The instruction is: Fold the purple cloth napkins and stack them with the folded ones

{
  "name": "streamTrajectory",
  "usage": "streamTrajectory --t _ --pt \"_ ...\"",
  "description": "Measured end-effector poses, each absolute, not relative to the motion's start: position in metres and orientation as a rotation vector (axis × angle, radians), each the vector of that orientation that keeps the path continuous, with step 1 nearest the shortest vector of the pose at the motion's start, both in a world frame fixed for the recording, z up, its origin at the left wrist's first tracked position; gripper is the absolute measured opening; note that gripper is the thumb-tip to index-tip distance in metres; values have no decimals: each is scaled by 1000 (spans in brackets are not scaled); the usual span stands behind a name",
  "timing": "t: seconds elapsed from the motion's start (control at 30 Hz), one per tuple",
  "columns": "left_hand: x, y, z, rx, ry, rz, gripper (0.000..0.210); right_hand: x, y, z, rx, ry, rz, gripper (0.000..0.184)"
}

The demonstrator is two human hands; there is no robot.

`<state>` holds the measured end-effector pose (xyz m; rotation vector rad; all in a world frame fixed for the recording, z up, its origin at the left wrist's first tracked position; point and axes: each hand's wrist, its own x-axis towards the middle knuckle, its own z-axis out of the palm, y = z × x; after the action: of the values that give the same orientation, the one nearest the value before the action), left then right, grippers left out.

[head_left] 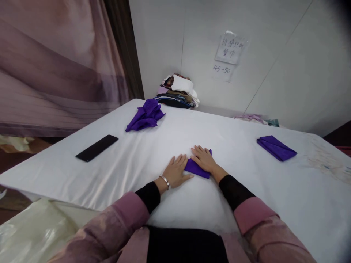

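A small folded purple napkin lies on the white tablecloth in front of me. My right hand rests flat over its upper part, fingers stretched out and pointing left. At the napkin's left edge lies my left hand, palm down, with the thumb held apart from the fingers. The palms hide part of the cloth. Farther back on the left sits a crumpled purple cloth. Another folded purple napkin lies on the right side of the table.
A black phone-like slab lies at the left. Behind the table's far edge is a stack of folded cloths, with more fabric farther right. Handwritten paper signs hang on the wall. A pink curtain hangs at the left.
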<state>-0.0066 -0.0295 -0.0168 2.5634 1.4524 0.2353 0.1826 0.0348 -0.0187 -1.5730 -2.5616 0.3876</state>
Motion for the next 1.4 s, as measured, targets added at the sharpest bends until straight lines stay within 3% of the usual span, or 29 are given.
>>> streamTrajectory --t 0.27,0.57,0.83,1.17,1.4 --pt "-54 -55 -17 2562 1612 189 72 182 34 -17 -1576 -2596 368 66" --pt "-57 -44 -9 2366 1759 378 49 183 35 -19 -1545 -2593 377 66" --pt "-1 -41 -3 2756 1189 407 46 182 36 -20 -1549 -2608 319 57" --pt "19 -28 -8 2854 1212 469 32 180 38 -14 -1549 -2510 457 52" --pt "25 -12 -9 2814 1193 481 30 186 41 -3 -1507 -2286 774 53"
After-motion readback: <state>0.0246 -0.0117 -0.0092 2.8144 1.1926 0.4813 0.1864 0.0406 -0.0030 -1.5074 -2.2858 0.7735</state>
